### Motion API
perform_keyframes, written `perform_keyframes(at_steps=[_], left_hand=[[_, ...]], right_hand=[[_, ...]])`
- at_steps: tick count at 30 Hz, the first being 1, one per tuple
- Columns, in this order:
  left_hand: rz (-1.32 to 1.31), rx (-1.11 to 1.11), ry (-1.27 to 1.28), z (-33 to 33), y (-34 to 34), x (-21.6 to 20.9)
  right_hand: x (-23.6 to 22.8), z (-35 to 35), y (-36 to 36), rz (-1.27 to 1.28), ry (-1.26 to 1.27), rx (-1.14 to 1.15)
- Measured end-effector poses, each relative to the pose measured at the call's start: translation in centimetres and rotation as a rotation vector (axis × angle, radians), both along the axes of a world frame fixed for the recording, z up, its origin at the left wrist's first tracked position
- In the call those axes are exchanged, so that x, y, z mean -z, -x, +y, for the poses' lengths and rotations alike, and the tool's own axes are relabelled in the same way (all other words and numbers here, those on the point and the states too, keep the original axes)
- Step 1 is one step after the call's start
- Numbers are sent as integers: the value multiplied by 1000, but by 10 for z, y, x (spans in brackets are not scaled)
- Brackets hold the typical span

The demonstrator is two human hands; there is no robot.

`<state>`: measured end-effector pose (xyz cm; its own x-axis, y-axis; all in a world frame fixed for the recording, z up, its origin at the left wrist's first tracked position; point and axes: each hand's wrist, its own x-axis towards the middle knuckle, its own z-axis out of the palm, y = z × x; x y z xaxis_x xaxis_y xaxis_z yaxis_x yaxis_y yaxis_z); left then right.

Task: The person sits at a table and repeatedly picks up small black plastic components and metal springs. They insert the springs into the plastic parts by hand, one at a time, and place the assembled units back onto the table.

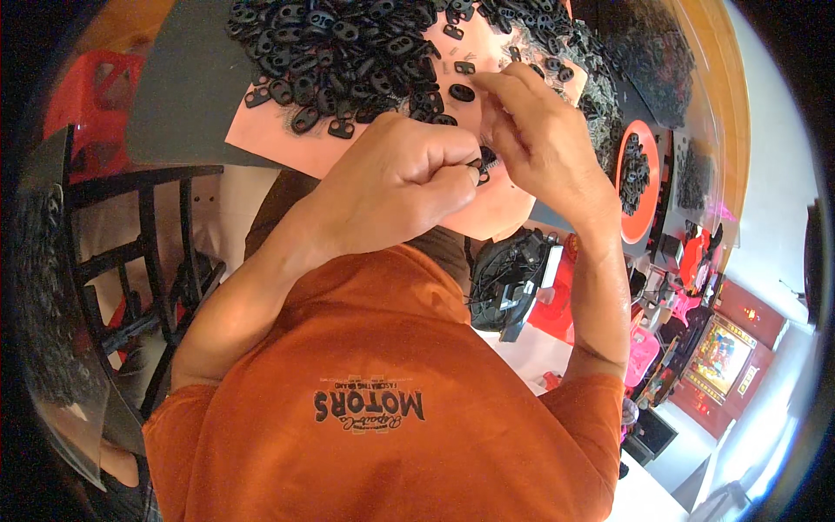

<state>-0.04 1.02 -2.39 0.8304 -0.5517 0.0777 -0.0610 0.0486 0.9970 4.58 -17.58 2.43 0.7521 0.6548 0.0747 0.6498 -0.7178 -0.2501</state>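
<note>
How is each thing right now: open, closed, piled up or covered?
Left hand: closed on a small black piece.
Right hand: open, fingers bent.
Pile of black pieces: heaped loosely.
Pink sheet: partly covered.
Orange-red tray: holding more black pieces.

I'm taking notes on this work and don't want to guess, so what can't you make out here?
- Head view: anything inside the left hand, hidden by its own curled fingers.
- Head view: the far side of the pile of black pieces, cut off by the top edge.
- Head view: single parts in the grey heap, too small; the right hand covers some of the work area.
</note>
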Motion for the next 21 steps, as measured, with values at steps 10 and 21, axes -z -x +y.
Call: perform_keyframes(at_steps=[10,21], left_hand=[[-12,8,7,0,-1,0],[-16,3,0,0,-1,-2]], right_hand=[[9,6,-13,16,-29,1],[4,9,-20,121,8,5]])
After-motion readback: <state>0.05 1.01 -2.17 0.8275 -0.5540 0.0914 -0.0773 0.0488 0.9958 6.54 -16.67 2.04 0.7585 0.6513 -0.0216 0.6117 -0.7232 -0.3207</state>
